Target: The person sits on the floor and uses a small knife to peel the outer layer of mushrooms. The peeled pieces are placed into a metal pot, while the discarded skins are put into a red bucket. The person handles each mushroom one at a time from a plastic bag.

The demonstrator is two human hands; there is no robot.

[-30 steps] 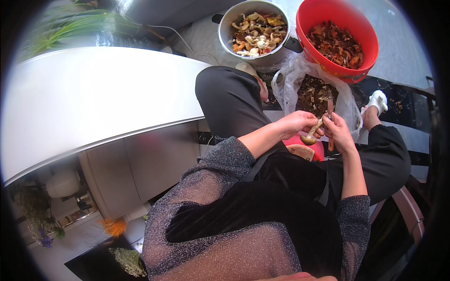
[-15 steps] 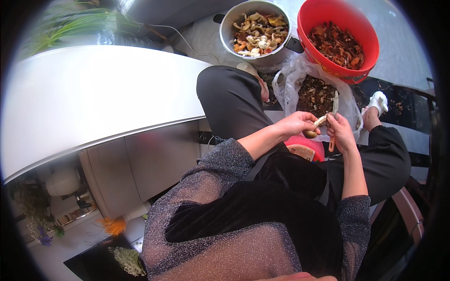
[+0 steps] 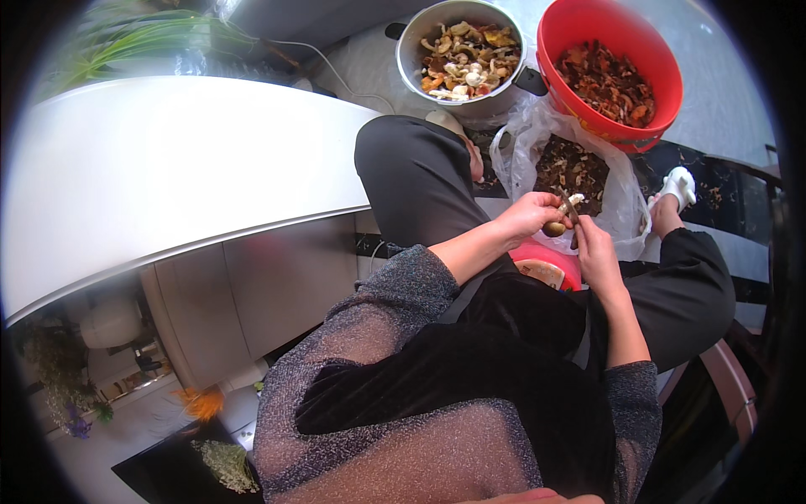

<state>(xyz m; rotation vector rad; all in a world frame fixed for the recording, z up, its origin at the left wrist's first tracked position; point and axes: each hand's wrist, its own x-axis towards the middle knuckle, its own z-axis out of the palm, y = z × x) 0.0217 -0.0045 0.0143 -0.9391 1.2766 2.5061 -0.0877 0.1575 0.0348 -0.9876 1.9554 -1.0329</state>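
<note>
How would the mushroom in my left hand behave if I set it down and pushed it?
The mushroom would probably roll or rock, since its brownish cap looks rounded. It's likely light, being small beside your left hand. Its slim, pale stem might snap if pressed hard.

Home interior: white-topped cabinet (image 3: pixel 193 185), cooking pot (image 3: pixel 408 57), white slipper (image 3: pixel 681 186), leafy plant (image 3: pixel 126 52).

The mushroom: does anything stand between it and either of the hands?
Nothing visible separates the mushroom from the left hand, which holds it. Between the mushroom and the right hand is the knife that hand holds. Whether they also touch is unclear.
</note>
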